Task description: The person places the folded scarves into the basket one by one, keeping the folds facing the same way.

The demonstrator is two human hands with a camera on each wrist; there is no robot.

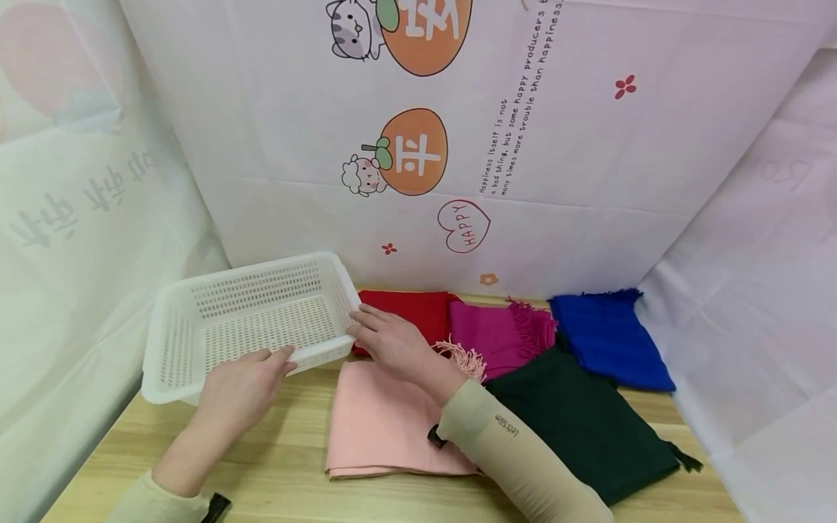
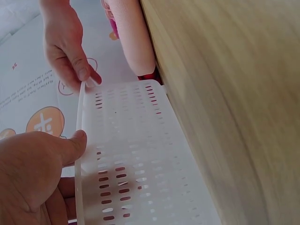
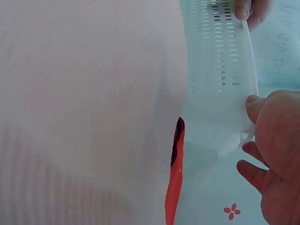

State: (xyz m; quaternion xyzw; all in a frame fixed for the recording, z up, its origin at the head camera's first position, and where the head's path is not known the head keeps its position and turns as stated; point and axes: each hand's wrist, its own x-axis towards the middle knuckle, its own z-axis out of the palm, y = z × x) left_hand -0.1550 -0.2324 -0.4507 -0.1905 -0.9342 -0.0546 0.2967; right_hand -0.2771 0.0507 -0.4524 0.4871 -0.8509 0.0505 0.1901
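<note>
A white plastic basket (image 1: 261,290) with slotted walls and nothing in it is at the left of the table. My left hand (image 1: 242,388) grips its near long rim, thumb on the outer wall and fingers over the edge, as the left wrist view shows. At the right end, my right hand (image 1: 395,345) pinches the rim near the corner; in the right wrist view its thumb lies on the outer side. Below my right forearm is a folded pink scarf (image 1: 386,421) with fringe. A folded red scarf (image 1: 408,309) lies behind the right hand, partly hidden by it and the basket.
Right of the red scarf lie a magenta fringed scarf (image 1: 487,330), a dark green scarf (image 1: 582,421) and a blue scarf (image 1: 608,338), all folded. A printed white cloth (image 1: 556,145) hangs behind the wooden table (image 1: 281,450), with white cloth sides left and right.
</note>
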